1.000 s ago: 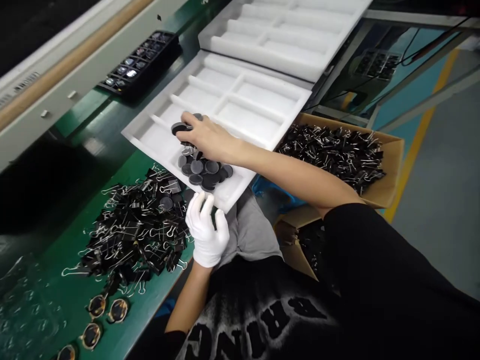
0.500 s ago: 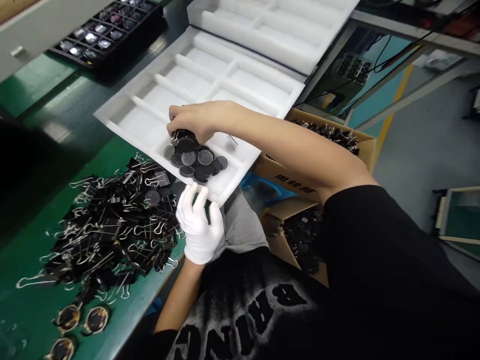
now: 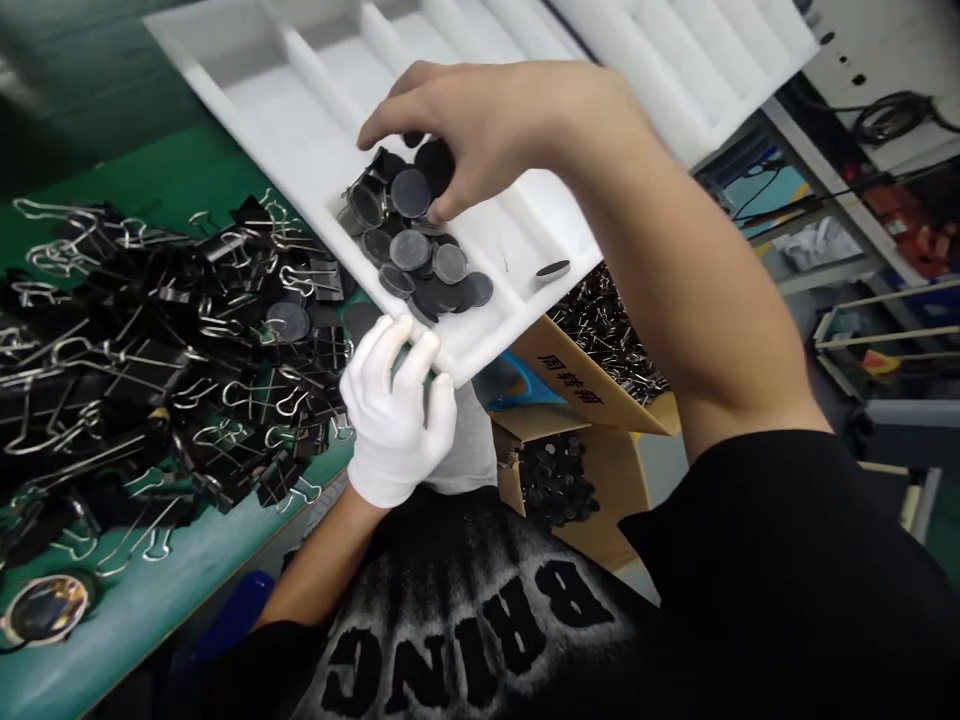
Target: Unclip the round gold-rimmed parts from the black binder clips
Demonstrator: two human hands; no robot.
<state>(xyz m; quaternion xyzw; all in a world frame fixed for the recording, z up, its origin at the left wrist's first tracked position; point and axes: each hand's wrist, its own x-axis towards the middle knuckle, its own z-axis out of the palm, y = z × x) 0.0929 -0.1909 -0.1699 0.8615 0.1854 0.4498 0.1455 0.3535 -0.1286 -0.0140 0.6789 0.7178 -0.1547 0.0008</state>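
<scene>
A white divided tray (image 3: 262, 130) reaches over the green table's edge. Black round discs (image 3: 410, 252) are heaped in its near compartment, with a metal clip wire among them at the heap's left. My bare right hand (image 3: 480, 125) arches over the heap, thumb and forefinger spread around the upper discs; its other fingers are partly hidden. In a white glove, my left hand (image 3: 397, 410) has loosely bent, parted fingers, with the fingertips against the tray's outer near edge. One disc (image 3: 553, 269) leans in the neighbouring compartment.
Black binder clips (image 3: 172, 350) are piled on the green table (image 3: 172, 590) at left, beside a round gold-rimmed piece (image 3: 46, 608). Cardboard boxes (image 3: 619, 480) holding discs and clips stand below the tray. A second white tray (image 3: 675, 60) lies behind.
The view has moved closer and turned. My right hand has shifted up off the heap and its thumb and forefinger have spread. A disc now shows in the neighbouring compartment.
</scene>
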